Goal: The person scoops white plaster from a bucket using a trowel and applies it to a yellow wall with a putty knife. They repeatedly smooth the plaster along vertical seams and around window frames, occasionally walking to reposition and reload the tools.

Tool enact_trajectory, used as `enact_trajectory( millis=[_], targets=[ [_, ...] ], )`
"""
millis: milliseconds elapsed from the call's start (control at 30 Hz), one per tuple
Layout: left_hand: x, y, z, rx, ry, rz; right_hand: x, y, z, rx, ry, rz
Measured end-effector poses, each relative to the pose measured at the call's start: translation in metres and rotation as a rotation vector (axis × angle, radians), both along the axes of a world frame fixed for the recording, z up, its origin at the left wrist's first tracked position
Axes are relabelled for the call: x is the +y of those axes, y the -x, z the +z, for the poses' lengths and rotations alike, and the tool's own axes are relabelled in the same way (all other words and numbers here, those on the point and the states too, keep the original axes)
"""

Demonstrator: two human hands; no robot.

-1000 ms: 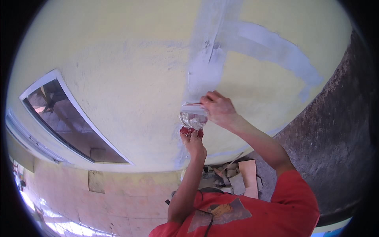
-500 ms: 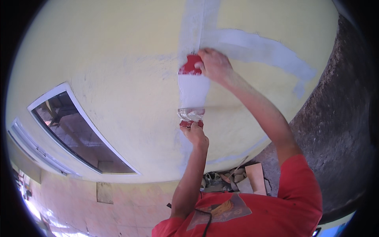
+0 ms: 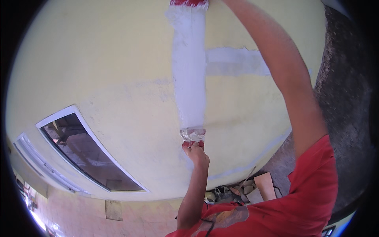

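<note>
Low on the pale yellow wall, my left hand (image 3: 195,153) is closed round the red grip of a putty knife (image 3: 193,136). White putty is smeared across its wide blade, which is close to the wall; I cannot tell if it touches. My right arm (image 3: 282,59) stretches up, and its hand is cut off by the top edge. Beside that arm, at the top edge, a red scraper (image 3: 188,3) with white putty along its lower edge lies against the wall. Between the two tools runs a tall white putty strip (image 3: 190,75).
A greyish patch (image 3: 237,61) branches right from the strip. To the left is a white-framed window (image 3: 92,152). Rubble and a board (image 3: 265,185) lie at the wall's foot, with dark rough ground (image 3: 347,98) on the right and pinkish tiles (image 3: 79,213) lower left.
My right hand has swept the red scraper far up the wall to the top edge, leaving a longer white strip. My left hand with the putty knife appears slightly lower in view.
</note>
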State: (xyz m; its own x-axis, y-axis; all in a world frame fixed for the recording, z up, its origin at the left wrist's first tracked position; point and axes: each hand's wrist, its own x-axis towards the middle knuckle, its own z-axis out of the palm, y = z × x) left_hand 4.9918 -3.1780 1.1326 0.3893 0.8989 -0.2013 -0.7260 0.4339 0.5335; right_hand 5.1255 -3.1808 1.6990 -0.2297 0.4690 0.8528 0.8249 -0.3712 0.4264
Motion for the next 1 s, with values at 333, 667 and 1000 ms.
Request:
enact_trajectory(
  millis=[333, 667, 1000],
  targets=[
    [0.043, 0.014, -0.073, 0.071, 0.022, 0.069, -0.013, -0.021, -0.253, 0.007, 0.106, 0.166],
    [0.022, 0.049, -0.156, 0.148, 0.148, 0.042, 0.012, -0.014, -0.596, 0.214, 0.485, 0.207],
    [0.014, 0.054, -0.131, 0.101, 0.094, -0.012, 0.02, -0.027, -0.38, 0.35, 0.354, 0.083]
  ],
)
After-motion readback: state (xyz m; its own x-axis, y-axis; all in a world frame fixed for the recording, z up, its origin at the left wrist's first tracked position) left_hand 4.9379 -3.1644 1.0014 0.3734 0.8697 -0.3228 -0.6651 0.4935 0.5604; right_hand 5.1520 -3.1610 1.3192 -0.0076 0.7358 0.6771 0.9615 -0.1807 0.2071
